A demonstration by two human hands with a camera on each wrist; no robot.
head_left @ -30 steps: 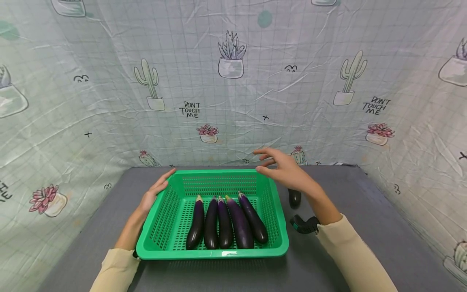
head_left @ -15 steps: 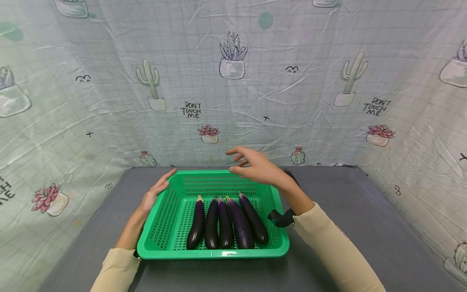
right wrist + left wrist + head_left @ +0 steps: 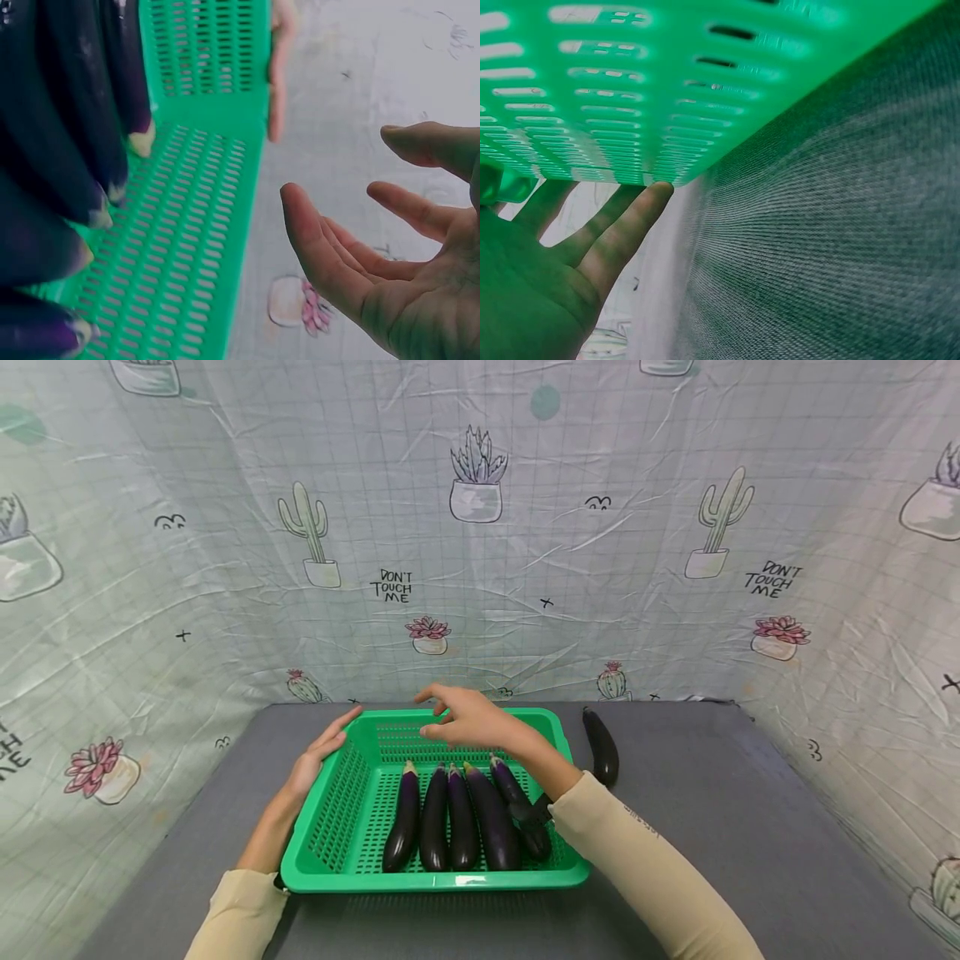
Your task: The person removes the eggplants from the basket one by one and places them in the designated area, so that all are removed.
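Note:
Several eggplants [image 3: 463, 827] lie side by side in a green plastic basket [image 3: 435, 882], stems toward the far wall. My left hand [image 3: 309, 766] rests along the basket's left side, fingers stretched out; in the left wrist view its fingertips touch the outside of the perforated wall. Above the basket's far half hovers my right hand [image 3: 472, 718], fingers apart and loosely bent. The right wrist view shows nothing between its fingers [image 3: 304, 225] and thumb. The right wrist strap covers part of the rightmost eggplant [image 3: 517, 785] in the basket.
Another eggplant [image 3: 602, 747] lies on the grey tabletop [image 3: 697, 827], to the right of the basket. A light curtain [image 3: 637, 568] printed with potted plants hangs around the back and sides.
My right hand has moved left from the basket's far right corner to over its far middle, uncovering the eggplant outside. The left hand and basket have stayed in place.

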